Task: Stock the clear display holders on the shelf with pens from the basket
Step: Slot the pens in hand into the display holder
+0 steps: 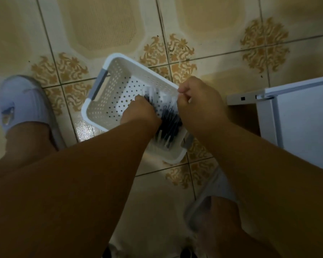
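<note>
The left hand [138, 113] reaches down into the basket [108, 86], its fingers curled into the dark pens [171, 118] heaped at the basket's near-right end; whether it actually grips them is blurred. The right hand [198, 97] hovers over the basket's right rim with fingers curled, seemingly pinching pens, though blur leaves that unsure. The basket sits on the tiled floor [101, 25] between two slippers [21, 101]. A white shelf unit [302, 116] stands just right.
</note>
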`<state>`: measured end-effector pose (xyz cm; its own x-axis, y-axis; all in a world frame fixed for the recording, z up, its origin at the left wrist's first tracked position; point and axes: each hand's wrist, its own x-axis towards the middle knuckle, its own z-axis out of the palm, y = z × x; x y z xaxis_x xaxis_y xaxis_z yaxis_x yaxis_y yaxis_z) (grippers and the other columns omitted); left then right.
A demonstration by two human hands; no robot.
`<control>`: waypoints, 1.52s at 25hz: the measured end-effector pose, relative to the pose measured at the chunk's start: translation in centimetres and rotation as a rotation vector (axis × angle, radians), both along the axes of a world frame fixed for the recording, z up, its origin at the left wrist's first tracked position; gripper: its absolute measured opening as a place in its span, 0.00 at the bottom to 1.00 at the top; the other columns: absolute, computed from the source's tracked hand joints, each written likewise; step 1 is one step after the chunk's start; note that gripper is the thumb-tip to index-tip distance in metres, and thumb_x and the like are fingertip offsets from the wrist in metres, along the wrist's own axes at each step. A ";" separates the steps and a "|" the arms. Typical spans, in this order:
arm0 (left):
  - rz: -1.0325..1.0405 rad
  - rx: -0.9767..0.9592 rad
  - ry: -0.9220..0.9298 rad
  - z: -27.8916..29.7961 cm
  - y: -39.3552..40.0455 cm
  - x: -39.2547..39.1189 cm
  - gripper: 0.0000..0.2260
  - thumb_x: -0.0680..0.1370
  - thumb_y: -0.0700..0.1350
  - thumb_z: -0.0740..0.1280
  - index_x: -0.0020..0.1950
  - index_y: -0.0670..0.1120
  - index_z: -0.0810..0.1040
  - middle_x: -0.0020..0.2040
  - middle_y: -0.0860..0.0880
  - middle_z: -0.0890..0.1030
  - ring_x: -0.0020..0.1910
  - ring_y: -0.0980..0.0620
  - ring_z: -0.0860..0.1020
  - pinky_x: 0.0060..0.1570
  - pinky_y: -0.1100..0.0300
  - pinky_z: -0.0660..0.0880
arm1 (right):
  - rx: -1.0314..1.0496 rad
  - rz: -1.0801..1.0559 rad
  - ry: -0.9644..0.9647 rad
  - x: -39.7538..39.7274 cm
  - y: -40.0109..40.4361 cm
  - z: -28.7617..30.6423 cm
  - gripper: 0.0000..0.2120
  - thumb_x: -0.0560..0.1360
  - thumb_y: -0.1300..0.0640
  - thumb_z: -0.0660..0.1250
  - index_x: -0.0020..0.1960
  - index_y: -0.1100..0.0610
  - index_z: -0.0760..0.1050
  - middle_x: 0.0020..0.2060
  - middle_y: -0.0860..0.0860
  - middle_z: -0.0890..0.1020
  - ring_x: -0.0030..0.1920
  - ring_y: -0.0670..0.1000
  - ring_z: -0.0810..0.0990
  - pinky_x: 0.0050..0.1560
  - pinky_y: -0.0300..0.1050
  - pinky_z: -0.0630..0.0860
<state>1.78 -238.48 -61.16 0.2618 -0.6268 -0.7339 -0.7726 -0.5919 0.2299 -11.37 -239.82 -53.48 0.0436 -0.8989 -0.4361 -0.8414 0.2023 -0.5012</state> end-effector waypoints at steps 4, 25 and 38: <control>0.061 -0.030 0.051 0.1 -0.2 0.9 0.16 0.72 0.46 0.74 0.53 0.43 0.71 0.46 0.47 0.76 0.43 0.47 0.76 0.39 0.56 0.71 | -0.001 -0.016 -0.022 0.2 0.9 -0.6 0.05 0.80 0.57 0.60 0.52 0.54 0.74 0.42 0.50 0.77 0.41 0.51 0.75 0.37 0.43 0.74; 0.524 -0.173 0.384 4.2 -1.1 5.7 0.12 0.71 0.49 0.64 0.50 0.44 0.77 0.40 0.43 0.79 0.42 0.38 0.80 0.44 0.45 0.80 | 0.374 0.168 0.250 8.4 -0.9 -6.6 0.08 0.78 0.61 0.64 0.56 0.59 0.77 0.56 0.57 0.80 0.57 0.58 0.78 0.57 0.52 0.75; 0.362 -0.296 0.365 17.5 3.4 6.4 0.07 0.74 0.44 0.64 0.43 0.40 0.75 0.34 0.39 0.75 0.31 0.43 0.74 0.33 0.52 0.72 | 0.082 0.050 0.113 6.8 2.9 6.9 0.12 0.79 0.50 0.63 0.54 0.58 0.72 0.47 0.55 0.77 0.44 0.57 0.75 0.40 0.46 0.67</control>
